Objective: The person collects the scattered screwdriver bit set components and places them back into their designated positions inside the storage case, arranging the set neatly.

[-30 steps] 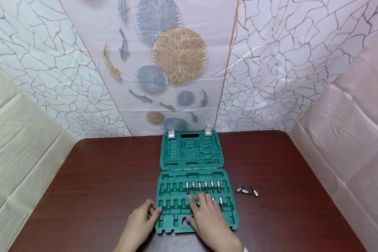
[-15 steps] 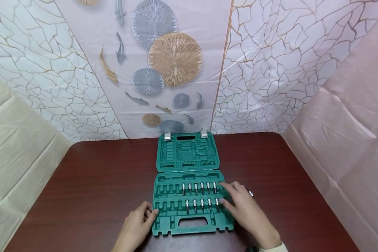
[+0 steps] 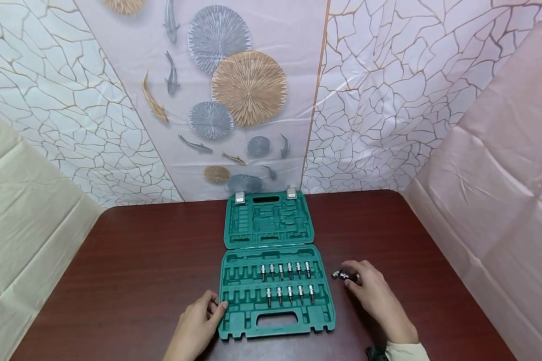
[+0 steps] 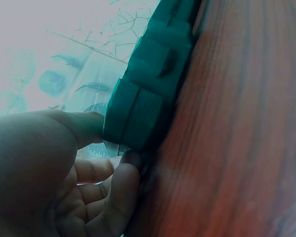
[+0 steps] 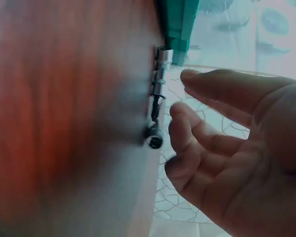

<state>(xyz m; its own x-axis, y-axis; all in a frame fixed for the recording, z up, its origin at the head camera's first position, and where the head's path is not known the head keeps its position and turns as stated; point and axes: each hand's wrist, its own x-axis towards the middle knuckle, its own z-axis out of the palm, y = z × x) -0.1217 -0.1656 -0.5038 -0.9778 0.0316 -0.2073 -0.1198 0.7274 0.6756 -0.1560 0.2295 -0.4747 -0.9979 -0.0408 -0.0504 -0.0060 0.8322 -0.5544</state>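
A green socket case (image 3: 237,320) lies open on the table, with two rows of silver bit sockets (image 3: 290,293) in its near half. At its left edge, my left hand (image 3: 196,320) grips the case wall; the left wrist view has the thumb against the green wall (image 4: 138,111) and fingers curled below. To the right of the case, my right hand (image 3: 376,291) hovers by the loose bit sockets (image 3: 335,275), thumb and fingers apart. In the right wrist view, a gap separates the fingers from the loose sockets (image 5: 163,58), and nothing is held. The hand partly hides them in the head view.
The case lid (image 3: 268,220), with two metal latches, lies back toward the patterned wall covering (image 3: 248,90). Vacant slots (image 3: 241,273) fill the left of both socket rows. Dark red tabletop (image 3: 140,260) extends on either side, bounded by pale fabric (image 3: 492,210).
My right hand has left the near socket row and moved right, to the loose bit sockets. The near row is now uncovered. My left hand stays on the case edge.
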